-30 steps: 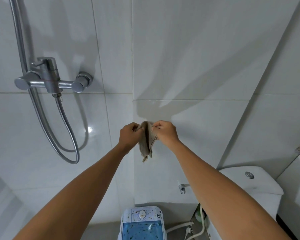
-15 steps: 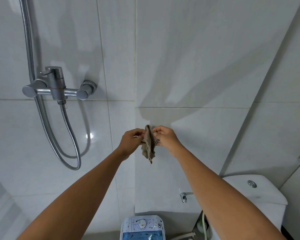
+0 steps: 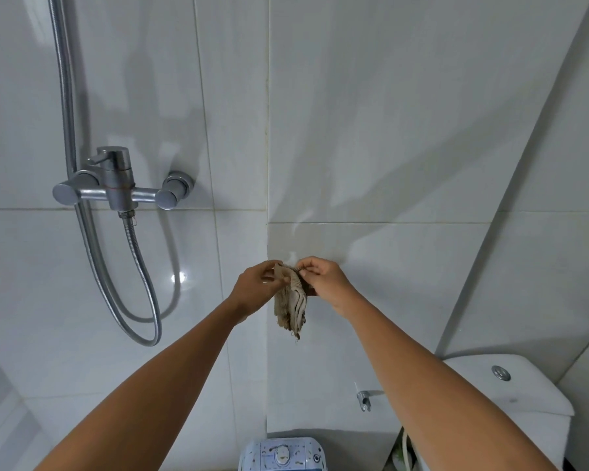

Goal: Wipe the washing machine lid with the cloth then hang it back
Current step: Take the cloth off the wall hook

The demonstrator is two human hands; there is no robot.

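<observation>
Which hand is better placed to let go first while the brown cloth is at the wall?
Probably the left hand: it pinches only the brown ribbed cloth's side edge, while the right hand holds its top against the wall.

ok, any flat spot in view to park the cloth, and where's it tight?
Flat and bare: the toilet tank lid, except its flush button. Only the washer control panel shows at the bottom edge. Tight: the wall corner where both hands pinch the cloth; shower hose loops left.
</observation>
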